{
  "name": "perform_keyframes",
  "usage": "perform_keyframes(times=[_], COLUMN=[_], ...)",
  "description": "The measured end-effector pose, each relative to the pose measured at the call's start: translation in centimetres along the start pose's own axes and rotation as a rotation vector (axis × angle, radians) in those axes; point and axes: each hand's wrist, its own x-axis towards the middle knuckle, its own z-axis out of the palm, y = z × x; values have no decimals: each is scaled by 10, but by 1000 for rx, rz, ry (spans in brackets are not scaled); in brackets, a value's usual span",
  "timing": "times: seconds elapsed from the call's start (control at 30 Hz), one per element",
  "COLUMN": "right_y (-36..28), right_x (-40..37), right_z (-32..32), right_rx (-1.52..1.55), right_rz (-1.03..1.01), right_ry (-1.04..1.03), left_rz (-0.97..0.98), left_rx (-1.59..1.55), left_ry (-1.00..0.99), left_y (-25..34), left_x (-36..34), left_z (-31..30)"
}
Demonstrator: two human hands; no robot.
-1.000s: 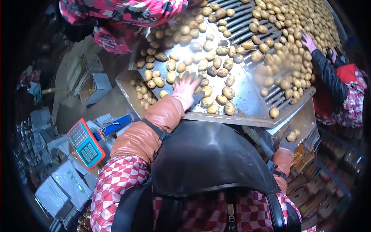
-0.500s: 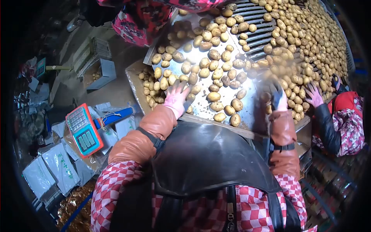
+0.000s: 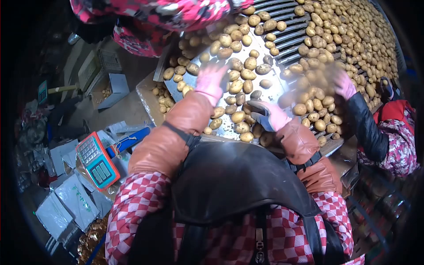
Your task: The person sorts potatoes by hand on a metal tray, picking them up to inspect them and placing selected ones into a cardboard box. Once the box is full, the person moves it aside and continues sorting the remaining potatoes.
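Note:
My left hand [image 3: 210, 81], in a pink glove, is over the potatoes on the left part of the metal sorting tray [image 3: 274, 93]; its stretched fingers are blurred by motion. Near the tray's front edge, my right hand [image 3: 274, 116], in a pink glove with dark fingers, reaches left with fingers apart among the potatoes [image 3: 238, 116]. Whether it touches one of them is partly hidden. Loose potatoes lie between and around both hands. More fill a bin [image 3: 145, 90] at the tray's left edge.
A slatted metal rack [image 3: 289, 28] adjoins the tray, with a large potato heap [image 3: 353, 35] at right. A co-worker's gloved hand [image 3: 344, 84] reaches in from the right. Another person's patterned sleeve [image 3: 145, 37] hangs over the far left. An orange-framed scale [image 3: 98, 161] stands at left.
My left hand has moved slightly up and right over the tray. My right hand has swept left from the tray's right side to its front middle. The co-worker's hand has shifted left.

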Motion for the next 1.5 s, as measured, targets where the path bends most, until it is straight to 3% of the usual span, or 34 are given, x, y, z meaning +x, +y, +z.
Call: perform_keyframes(times=[0.07, 0.1, 0.13, 0.17, 0.23, 0.3, 0.37, 0.4, 0.43, 0.5, 0.63, 0.67, 0.7, 0.77, 0.83, 0.9, 0.93, 0.97, 1.03, 1.07, 1.1, 1.13, 1.17, 1.2, 1.27, 1.33, 1.37, 1.43, 1.5], right_y=[-1, -8, 16, 22, 58, 102, 59, 60, 53, 38, 18, 0, 16, 13, 16, 8, -3, -5, 3, 18, 18, 15, 16, 23, 22, 26, 32, 44, 61], right_x=[-17, -28, -41, -54, -83, -105, -79, -63, -50, -27, -5, -3, 4, 9, 13, 14, 12, 16, 22, 22, 19, 15, 8, 5, -8, -20, -27, -36, -50], right_z=[-4, -17, -25, -41, -47, -25, -23, -2, 10, 16, -10, -24, -22, -29, -29, -26, -24, -21, -19, -9, -13, -18, -20, -21, -29, -31, -30, -23, -12], right_rx=[301, 332, 227, 210, 308, 354, 290, 217, 76, 157, 418, 580, 411, 410, 490, 1252, 1433, 1438, 1555, 1321, 1319, 1592, 1867, 1826, 1996, 2082, 2076, 2057, 1698], right_rz=[154, 310, 200, 291, 558, 544, 641, 637, 461, 218, 98, 317, 202, 289, 321, 312, 293, 293, 166, 57, 62, 35, -2, -95, -128, -192, -255, -338, -113], right_ry=[74, 108, 166, 92, -24, -80, -256, -262, -264, -355, -217, -180, -68, 87, 91, 160, 166, 175, 62, 116, 141, 133, 132, 147, 149, 158, 145, 169, 471], left_rz=[217, 375, 621, 624, 245, -152, -224, -143, -60, -30, -111, -104, -97, -93, -198, 64, 233, 330, 291, 273, 92, -106, -76, -220, -212, 111, 207, 172, 150], left_rx=[120, 185, 313, 312, 145, 123, 131, 161, 189, 266, 543, 542, 545, 337, 251, 269, 342, 222, 194, -112, -233, -203, -218, -458, -331, 227, 228, 226, 249], left_ry=[-53, -122, -79, -90, -79, 24, 24, 109, 194, 246, 208, 142, 73, 140, 71, 32, -5, -57, 26, 96, 46, -279, -302, -332, -375, -314, -294, -401, -497], left_y=[4, 6, -9, -20, -37, -34, -45, -37, -27, -1, -25, -33, -42, -41, -10, 21, 30, 38, 35, 25, 25, 48, 32, 6, -1, 22, 32, 32, 33], left_x=[7, -4, -16, -30, -53, -65, -60, -46, -28, 19, 91, 98, 101, 98, 83, 59, 54, 44, 68, 95, 106, 118, 120, 123, 119, 75, 51, 14, -7], left_z=[21, 28, 35, 33, 23, 4, 4, -1, -5, -15, 25, 28, 30, 21, -1, -11, -5, -6, 10, 5, -3, -48, -27, 15, 36, 28, 26, 38, 44])
